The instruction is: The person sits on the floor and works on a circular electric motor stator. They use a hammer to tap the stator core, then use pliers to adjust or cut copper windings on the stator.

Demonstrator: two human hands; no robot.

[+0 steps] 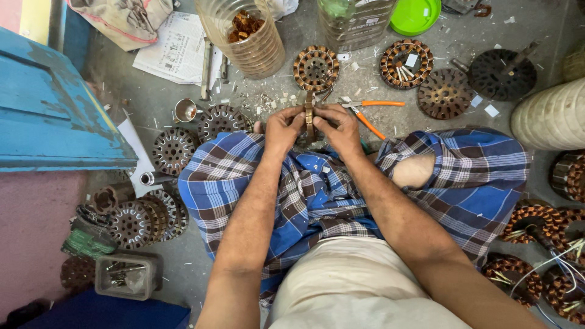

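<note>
I sit on the floor with a blue checked cloth (317, 189) over my legs. My left hand (281, 129) and my right hand (339, 127) meet in front of my knees and both grip a round motor stator core (309, 117) held on edge, so I see only its thin brown rim between the fingers. Just beyond it a copper-wound stator (315, 68) lies flat on the grey floor. Orange-handled pliers (369, 113) lie right of my right hand.
Bare slotted cores lie left (173, 150) and stacked lower left (137, 222). More stators lie upper right (406, 63), wound ones at the right edge (536, 222). A clear jar (245, 36), a green lid (415, 14), a blue panel (55, 116) and a small parts tray (127, 277) surround me.
</note>
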